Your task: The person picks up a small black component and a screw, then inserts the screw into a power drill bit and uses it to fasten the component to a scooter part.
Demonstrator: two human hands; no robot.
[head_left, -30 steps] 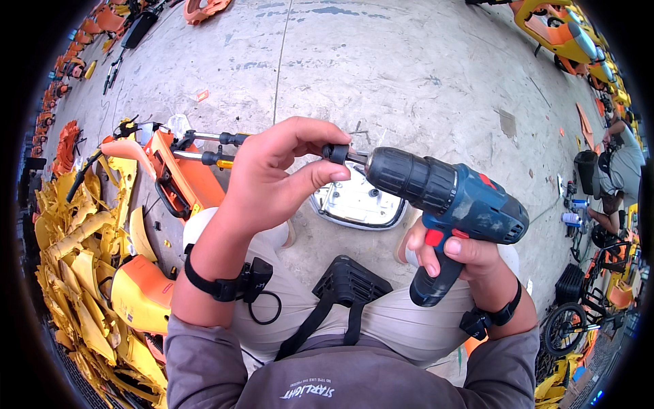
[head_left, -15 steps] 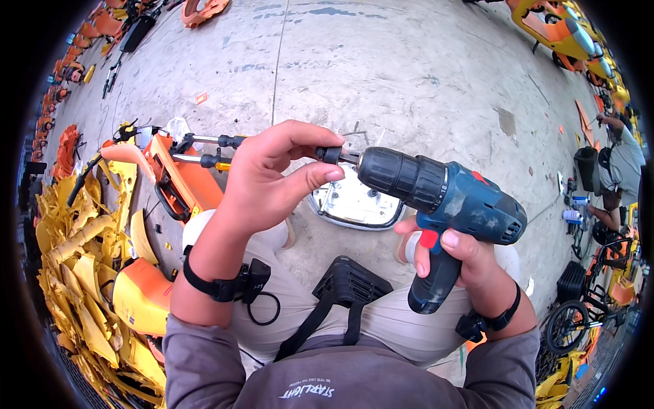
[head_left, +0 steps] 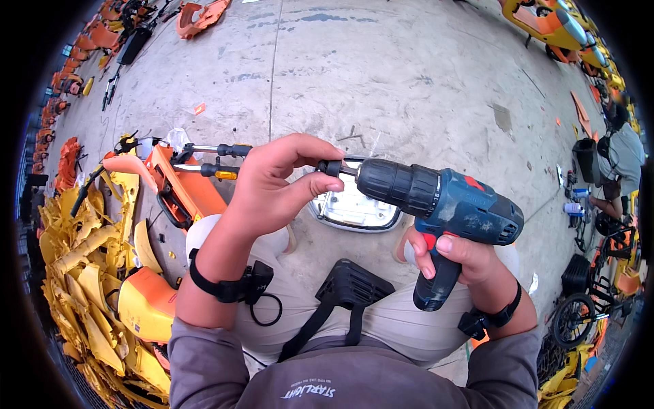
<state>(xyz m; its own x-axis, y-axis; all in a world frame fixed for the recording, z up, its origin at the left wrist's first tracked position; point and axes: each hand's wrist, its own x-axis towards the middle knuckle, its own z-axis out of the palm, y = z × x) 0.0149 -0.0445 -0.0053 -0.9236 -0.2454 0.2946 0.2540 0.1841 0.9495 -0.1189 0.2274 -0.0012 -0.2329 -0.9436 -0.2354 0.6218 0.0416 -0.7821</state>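
Note:
My right hand (head_left: 458, 258) is wrapped round the grip of a blue and black cordless drill (head_left: 470, 208), with a finger at its red trigger. The drill's black chuck (head_left: 381, 180) points left toward my left hand (head_left: 276, 180). Between thumb and forefinger, that hand pinches a short black cylindrical piece (head_left: 331, 167). A thin metal bit (head_left: 349, 170) runs from the chuck to this piece; where its tip ends is hidden. Below the chuck, a rounded white part with a dark rim (head_left: 354, 217) lies on the floor between my feet.
To the left are an orange scooter-like body part (head_left: 191, 180) and two rods with black ends (head_left: 208, 170). A heap of broken yellow panels (head_left: 92, 286) lies nearer me. On the right, another person (head_left: 620, 153) crouches near a small wheel (head_left: 572, 320).
The view has shifted slightly. The drill has tipped a little and its chuck sits slightly nearer the black piece. Both hands keep their holds.

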